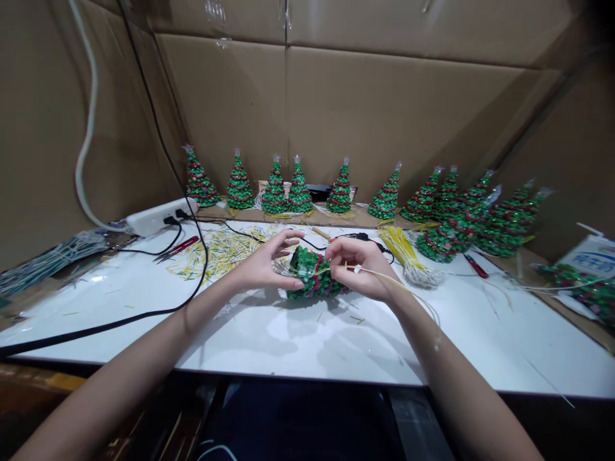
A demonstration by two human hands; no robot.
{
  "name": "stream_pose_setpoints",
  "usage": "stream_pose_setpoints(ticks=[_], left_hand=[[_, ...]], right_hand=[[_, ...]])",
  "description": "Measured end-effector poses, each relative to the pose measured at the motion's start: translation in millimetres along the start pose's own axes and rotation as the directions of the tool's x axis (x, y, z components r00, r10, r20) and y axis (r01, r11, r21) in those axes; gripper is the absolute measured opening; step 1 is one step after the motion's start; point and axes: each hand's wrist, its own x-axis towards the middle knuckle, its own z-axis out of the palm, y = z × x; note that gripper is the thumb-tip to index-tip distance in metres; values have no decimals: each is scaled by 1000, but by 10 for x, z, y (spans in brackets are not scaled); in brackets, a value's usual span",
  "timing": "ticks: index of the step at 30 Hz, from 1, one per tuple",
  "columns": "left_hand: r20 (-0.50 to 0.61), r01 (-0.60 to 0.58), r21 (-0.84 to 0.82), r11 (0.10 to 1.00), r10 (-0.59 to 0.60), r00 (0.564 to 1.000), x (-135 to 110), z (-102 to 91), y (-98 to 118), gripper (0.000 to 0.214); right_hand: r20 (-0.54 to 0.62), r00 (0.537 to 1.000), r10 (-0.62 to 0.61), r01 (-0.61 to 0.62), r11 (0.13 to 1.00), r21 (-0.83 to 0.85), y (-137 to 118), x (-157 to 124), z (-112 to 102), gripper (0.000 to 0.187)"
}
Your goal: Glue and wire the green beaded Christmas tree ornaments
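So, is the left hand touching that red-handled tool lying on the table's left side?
Apart. The head view shows a plain gap, with scattered clippings between the left hand and the red-handled tool.

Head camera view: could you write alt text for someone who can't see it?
A person's left hand and right hand are at a small green tree tipped sideways over a white table. Similar decorated trees line the back before a cardboard wall; thin scraps lie scattered left.
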Motion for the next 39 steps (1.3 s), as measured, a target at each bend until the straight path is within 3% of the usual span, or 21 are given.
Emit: stream_pose_setpoints(ticks=[2,5,9,13,23,32,39], left_hand=[[-19,-12,-26,1000,11,1000,-5,-9,10,73],[-58,-50,-40,998,48,997,-9,-35,50,43],[-68,-102,163,981,114,991,-10,-83,114,11],[-55,-109,246,963,126,991,-9,-95,122,8],[14,-146,189,971,146,989,16,-63,7,7],[41,-61,168,984,55,998,27,-16,-52,10],[54,-48,102,994,43,998,34,18,-67,14]], right_hand=[[-14,1000,-10,10,1000,-24,20,0,22,20],[-23,999,-26,25,997,-78,46,-2,39,22],[-18,995,-96,91,976,-198,34,-13,60,22],[-16,988,-153,144,958,-249,1,-21,93,18],[50,982,-185,191,932,-308,16,-13,169,16],[140,978,-156,191,937,-292,92,-17,165,23],[160,976,-151,189,946,-263,68,-10,224,17]])
